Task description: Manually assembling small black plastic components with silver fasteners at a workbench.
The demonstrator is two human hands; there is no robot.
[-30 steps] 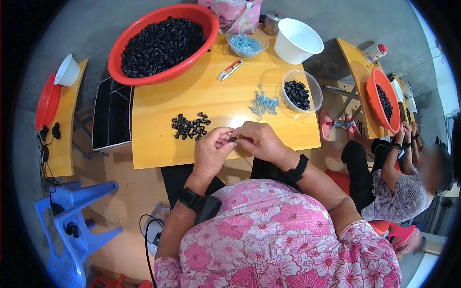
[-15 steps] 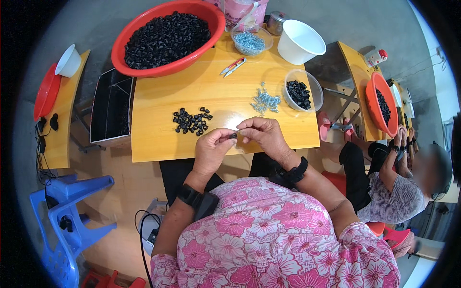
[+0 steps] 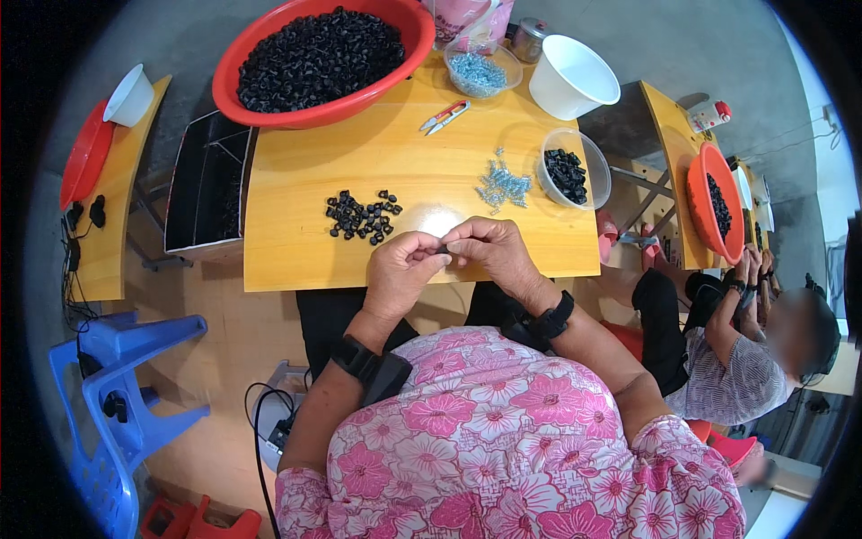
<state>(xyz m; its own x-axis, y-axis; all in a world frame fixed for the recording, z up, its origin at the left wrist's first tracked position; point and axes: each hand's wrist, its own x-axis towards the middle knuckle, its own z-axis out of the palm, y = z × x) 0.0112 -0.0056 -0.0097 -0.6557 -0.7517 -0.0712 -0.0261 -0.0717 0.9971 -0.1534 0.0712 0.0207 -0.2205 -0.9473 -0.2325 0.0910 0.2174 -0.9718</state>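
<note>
Small black part [image 3: 443,250] is pinched between the fingertips of left hand [image 3: 401,272] and right hand [image 3: 492,254] over the table's [image 3: 296,260] near edge; it could be dropped if either pinch loosens

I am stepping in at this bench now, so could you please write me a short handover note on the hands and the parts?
Left hand and right hand meet at the table's near edge, pinching one small black part between their fingertips.
Loose black parts lie left of centre; silver screws lie to the right.
Done: the clear bowl holds some black pieces.
Left: the loose pile, plus the full red basin.
</note>
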